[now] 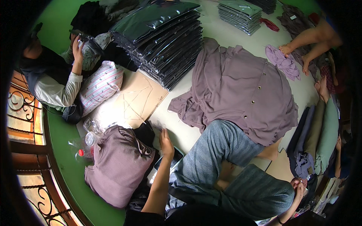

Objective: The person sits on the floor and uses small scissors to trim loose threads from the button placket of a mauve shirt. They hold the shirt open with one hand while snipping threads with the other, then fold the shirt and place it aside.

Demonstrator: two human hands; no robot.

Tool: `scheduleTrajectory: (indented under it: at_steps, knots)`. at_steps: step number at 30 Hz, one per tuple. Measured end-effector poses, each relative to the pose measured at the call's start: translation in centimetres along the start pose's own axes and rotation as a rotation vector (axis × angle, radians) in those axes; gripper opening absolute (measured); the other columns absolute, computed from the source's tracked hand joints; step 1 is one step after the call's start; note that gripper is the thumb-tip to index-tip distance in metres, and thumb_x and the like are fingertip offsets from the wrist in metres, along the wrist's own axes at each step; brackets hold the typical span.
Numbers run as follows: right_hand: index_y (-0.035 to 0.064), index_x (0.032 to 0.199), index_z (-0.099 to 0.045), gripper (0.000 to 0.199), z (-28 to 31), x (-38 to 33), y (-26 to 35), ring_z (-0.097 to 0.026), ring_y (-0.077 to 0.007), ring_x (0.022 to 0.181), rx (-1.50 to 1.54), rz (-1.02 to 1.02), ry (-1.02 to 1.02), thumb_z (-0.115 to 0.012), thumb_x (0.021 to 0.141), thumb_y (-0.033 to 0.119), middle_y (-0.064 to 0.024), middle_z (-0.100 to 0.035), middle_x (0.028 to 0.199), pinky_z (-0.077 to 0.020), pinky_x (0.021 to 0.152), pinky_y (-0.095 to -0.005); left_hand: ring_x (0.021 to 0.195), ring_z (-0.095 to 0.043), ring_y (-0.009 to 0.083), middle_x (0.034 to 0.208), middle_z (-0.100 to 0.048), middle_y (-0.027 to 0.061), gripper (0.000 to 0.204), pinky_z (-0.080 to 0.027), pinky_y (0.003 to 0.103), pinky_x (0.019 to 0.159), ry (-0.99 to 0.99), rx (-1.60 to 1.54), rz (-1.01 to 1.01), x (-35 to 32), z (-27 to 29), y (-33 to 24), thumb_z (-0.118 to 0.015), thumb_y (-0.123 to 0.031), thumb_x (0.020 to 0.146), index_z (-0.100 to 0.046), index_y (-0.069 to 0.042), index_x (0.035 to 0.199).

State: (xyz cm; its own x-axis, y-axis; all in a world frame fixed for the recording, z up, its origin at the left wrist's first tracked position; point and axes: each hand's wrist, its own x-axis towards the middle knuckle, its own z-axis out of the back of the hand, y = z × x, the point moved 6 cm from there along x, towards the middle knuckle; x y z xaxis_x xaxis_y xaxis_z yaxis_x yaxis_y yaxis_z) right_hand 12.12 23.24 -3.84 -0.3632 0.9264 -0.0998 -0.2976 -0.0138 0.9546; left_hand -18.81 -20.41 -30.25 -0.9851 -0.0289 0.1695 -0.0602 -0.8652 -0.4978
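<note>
My left hand (pixel 166 143) is raised at left of centre, fingers stretched out and holding nothing that I can see. Beside it lies a bunched mauve ribbed garment (pixel 118 165). Partly under the left forearm is a phone-like device (pixel 176 161) with a pale edge. Off to the right, beyond my knee, my right hand (pixel 299 187) has its fingers curled together; a small reddish patch shows at them, too small to name. Close by hang rolled garments, among them a grey-purple one (pixel 302 165). A large mauve garment with metal snaps (pixel 245 90) spreads in front of my knees.
Tall stacks of plastic-wrapped dark garments (pixel 162 41) and a smaller green stack (pixel 239 17) stand at the back. A co-worker (pixel 56 83) sits at left by a striped pillow (pixel 102 84) and cardboard (pixel 132 98). Another person's bare feet (pixel 286 49) rest on lilac cloth. A red-capped bottle (pixel 85 151) lies left.
</note>
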Motion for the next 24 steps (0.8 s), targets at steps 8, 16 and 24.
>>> scheduleTrajectory:
  at_steps: [8, 16, 24]
  knots:
    - [-0.0026, 0.088, -0.05, 0.016, 0.0, 1.3, -1.1, -0.047, -0.0098, 0.075, 0.232, -0.066, 0.19, -0.044, 0.086, 0.012, -0.0052, -0.051, 0.08, -0.038, 0.07, -0.0189, 0.086, -0.052, 0.0325, 0.087, -0.055, 0.0171, 0.031, -0.041, 0.037, 0.078, 0.315, -0.272, -0.088, -4.8, 2.5, -5.0, -0.04, 0.01, 0.065, -0.057, -0.001, 0.088]
    - [-0.0031, 0.094, -0.05, 0.025, -0.6, -0.3, -0.1, -0.047, -0.0107, 0.079, 0.1, -0.046, 0.11, -0.038, 0.089, 0.019, -0.0055, -0.051, 0.085, -0.0372, 0.075, -0.0204, 0.121, -0.025, 0.0366, 0.13, -0.027, 0.0222, 0.052, -0.022, 0.043, 0.099, 0.241, 0.101, 0.03, -11.7, 6.1, 1.7, -0.047, -0.017, 0.081, -0.029, 0.001, 0.126]
    - [-0.005, 0.106, -0.046, 0.033, 0.3, -0.6, -0.4, -0.046, -0.0135, 0.093, 0.123, 0.032, 0.103, -0.035, 0.089, 0.021, -0.0078, -0.049, 0.1, -0.0336, 0.086, -0.0244, 0.127, -0.021, 0.0265, 0.137, -0.022, 0.0133, 0.057, -0.015, 0.043, 0.102, 0.23, 0.148, -0.161, -8.7, -1.3, -2.9, -0.044, -0.028, 0.083, -0.024, -0.004, 0.131]
